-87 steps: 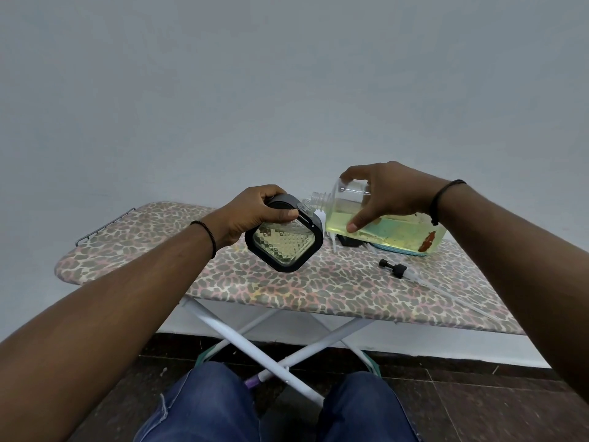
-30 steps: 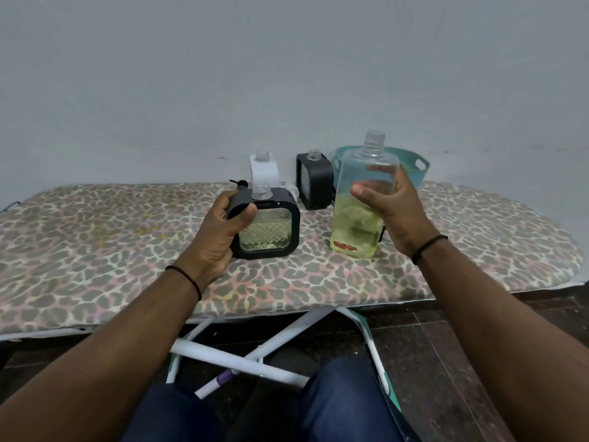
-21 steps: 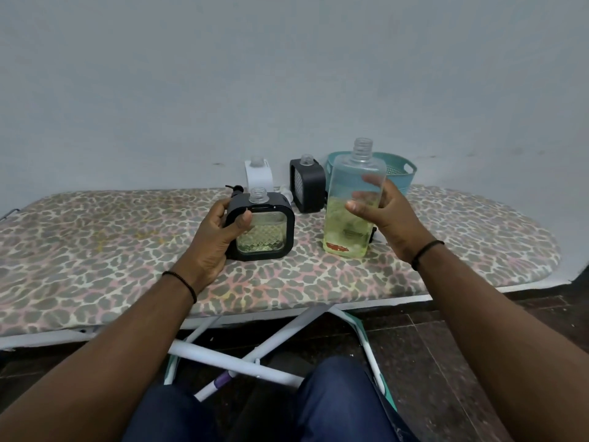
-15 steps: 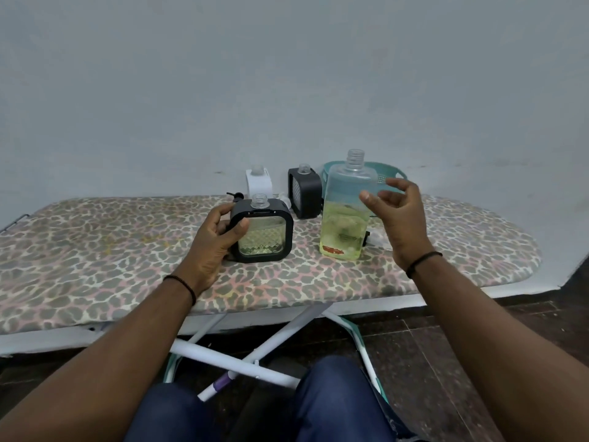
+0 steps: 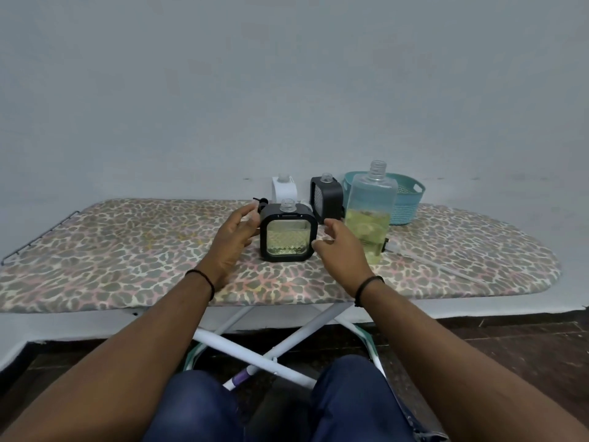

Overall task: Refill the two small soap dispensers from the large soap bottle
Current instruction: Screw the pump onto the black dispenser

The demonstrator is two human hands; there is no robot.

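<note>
Flanking the near dispenser (image 5: 288, 235), both hands are hanging spread and empty: left hand (image 5: 234, 239) just beside its left edge, right hand (image 5: 339, 250) just beside its right edge, neither clearly touching. Item is standing upright on the table (image 5: 127, 250), neck uncapped, pale soap showing through its window. Right of the right hand, the large soap bottle (image 5: 369, 212) is standing upright, uncapped, partly full. Beyond the hands, a second black dispenser (image 5: 326, 197) and a white dispenser (image 5: 283, 188) are waiting, with a teal basket (image 5: 409, 199) farthest back. Judged step: first fill looking finished; next is calling for its pump, or bringing the second dispenser forward.
</note>
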